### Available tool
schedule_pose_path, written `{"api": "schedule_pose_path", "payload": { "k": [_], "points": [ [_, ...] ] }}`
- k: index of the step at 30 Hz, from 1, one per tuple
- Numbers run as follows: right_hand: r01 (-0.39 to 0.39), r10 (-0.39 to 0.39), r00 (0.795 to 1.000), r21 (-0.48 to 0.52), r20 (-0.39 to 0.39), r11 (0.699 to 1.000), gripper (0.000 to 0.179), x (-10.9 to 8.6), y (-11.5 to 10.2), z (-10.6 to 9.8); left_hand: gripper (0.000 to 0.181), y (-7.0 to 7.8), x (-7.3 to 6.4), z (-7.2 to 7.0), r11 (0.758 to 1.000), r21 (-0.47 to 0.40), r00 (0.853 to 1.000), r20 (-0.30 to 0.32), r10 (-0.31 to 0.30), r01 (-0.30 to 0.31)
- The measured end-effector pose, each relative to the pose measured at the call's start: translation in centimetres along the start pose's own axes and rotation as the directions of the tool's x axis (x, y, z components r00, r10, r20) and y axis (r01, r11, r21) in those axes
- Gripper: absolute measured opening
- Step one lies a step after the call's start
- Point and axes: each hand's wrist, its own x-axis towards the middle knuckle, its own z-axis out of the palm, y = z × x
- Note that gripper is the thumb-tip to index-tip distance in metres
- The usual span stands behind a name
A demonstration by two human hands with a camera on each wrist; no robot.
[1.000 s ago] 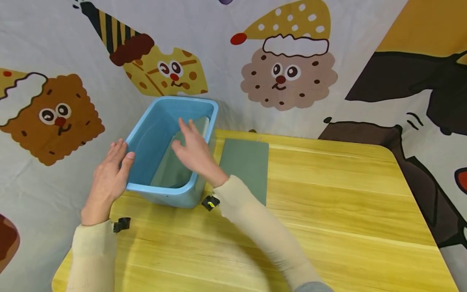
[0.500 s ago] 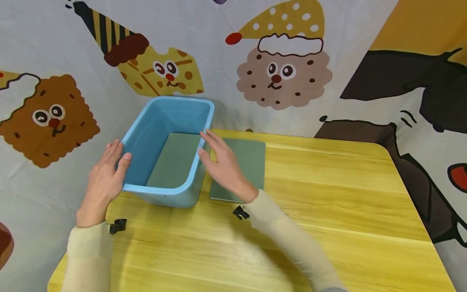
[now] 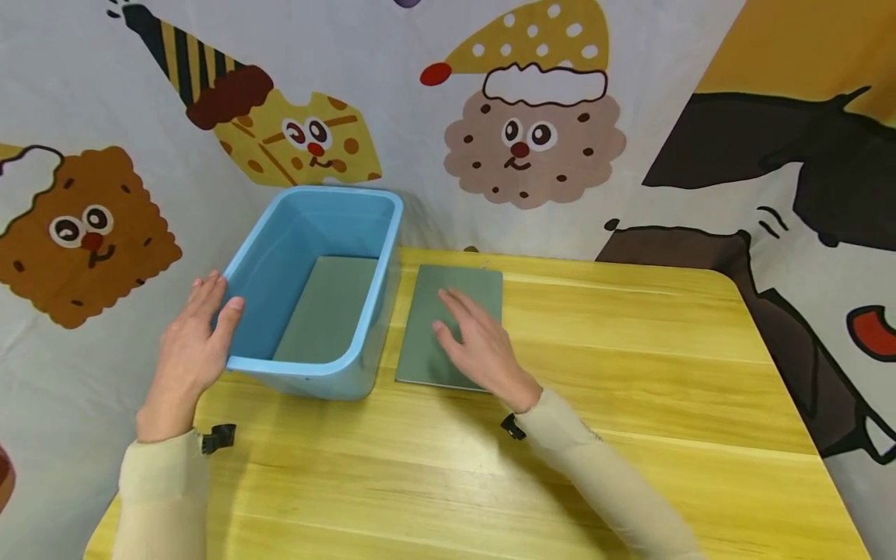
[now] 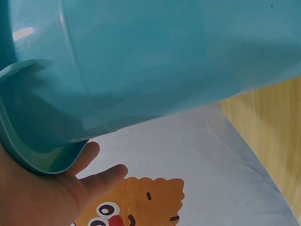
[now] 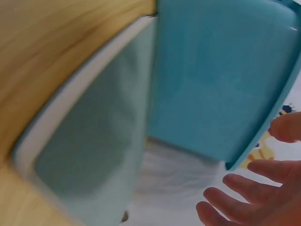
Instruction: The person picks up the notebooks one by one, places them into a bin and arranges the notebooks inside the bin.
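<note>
A light blue plastic bin (image 3: 318,384) stands at the left of the table, with a flat grey-green notebook (image 3: 329,307) lying on its floor. My left hand (image 3: 185,354) rests against the bin's left rim near the front corner, fingers fairly straight; in the left wrist view the rim lies against the palm. To the right of the bin is a second grey-green notebook (image 3: 420,338), whose pale page edges show in the right wrist view. Over that notebook is my right hand (image 3: 483,346), fingers extended and holding nothing; the right wrist view shows them apart from it.
The yellow wood-grain table (image 3: 630,373) extends to the right and front. Behind it and on the left hangs a pale cloth (image 3: 413,155) printed with cartoon biscuits and cheese. The bin's back end is close to that cloth.
My right hand has come out of the bin, passed its right rim and moved right over the notebook on the table. The left hand stays at the bin; the head view has shifted slightly.
</note>
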Motion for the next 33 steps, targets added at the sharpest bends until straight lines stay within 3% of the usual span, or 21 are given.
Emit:
{"api": "schedule_pose_path", "payload": {
  "k": [6, 12, 18, 21, 26, 29, 33],
  "points": [
    [0.019, -0.017, 1.0, -0.117, 0.025, 0.993, 0.058, -1.2, 2.6, -0.2, 0.074, 0.0, 0.0, -0.1, 1.0, 0.011, 1.0, 0.008, 0.001, -0.001],
    [0.099, -0.084, 0.994, -0.29, 0.065, 0.952, 0.053, -1.9, 4.8, -0.2, 0.074, 0.0, 0.0, -0.1, 1.0, 0.007, 1.0, 0.01, 0.004, -0.004],
    [0.135, -0.073, 0.98, -0.348, 0.186, 0.928, 0.059, -2.5, 6.2, -0.7, 0.073, -0.1, 0.0, -0.1, 1.0, 0.0, 1.0, 0.014, 0.0, 0.0],
    [0.132, -0.022, 0.954, -0.351, 0.3, 0.927, 0.067, -2.7, 6.7, -1.0, 0.073, 0.0, 0.0, -0.1, 1.0, 0.006, 1.0, 0.018, -0.004, 0.004],
    [0.141, 0.049, 0.877, -0.352, 0.479, 0.925, 0.085, -3.2, 7.3, -1.2, 0.073, 0.1, 0.0, -0.1, 1.0, 0.018, 1.0, 0.025, -0.007, 0.007],
    [0.154, 0.067, 0.843, -0.36, 0.533, 0.92, 0.093, -3.4, 7.5, -1.2, 0.072, 0.1, 0.0, -0.1, 1.0, 0.021, 1.0, 0.022, -0.004, 0.004],
    [0.167, 0.076, 0.823, -0.369, 0.563, 0.914, 0.094, -3.5, 7.7, -1.3, 0.072, 0.1, -0.1, -0.1, 1.0, 0.018, 1.0, 0.018, -0.002, 0.002]
  ]
}}
